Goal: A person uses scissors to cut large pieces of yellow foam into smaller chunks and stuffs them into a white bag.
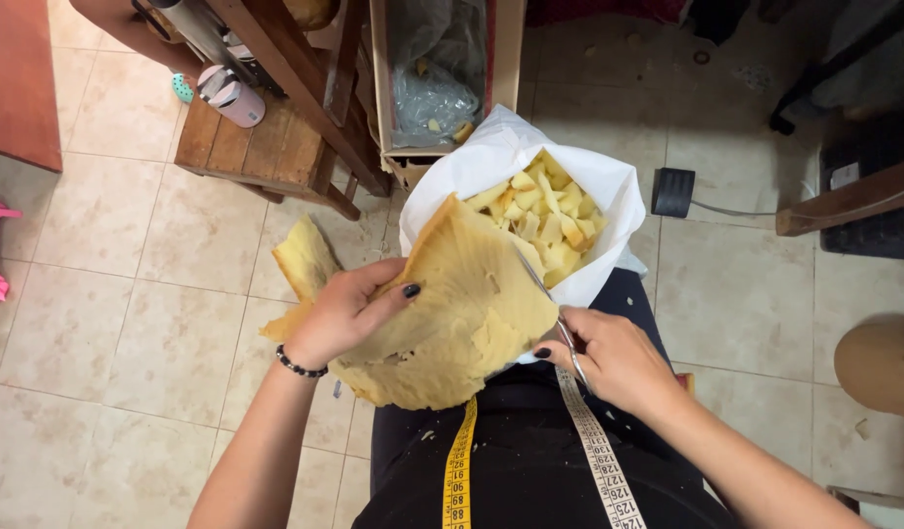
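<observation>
The left hand (346,312) clamps its fingers on a foam sheet (442,313) held over the lap. Right of it, a white bag (609,186) holds cut foam pieces (545,211). The right hand (614,358) grips scissors (550,304), blades at the foam's edge. A box (379,59) with plastic stands behind; a pedal (673,192) lies right.
</observation>
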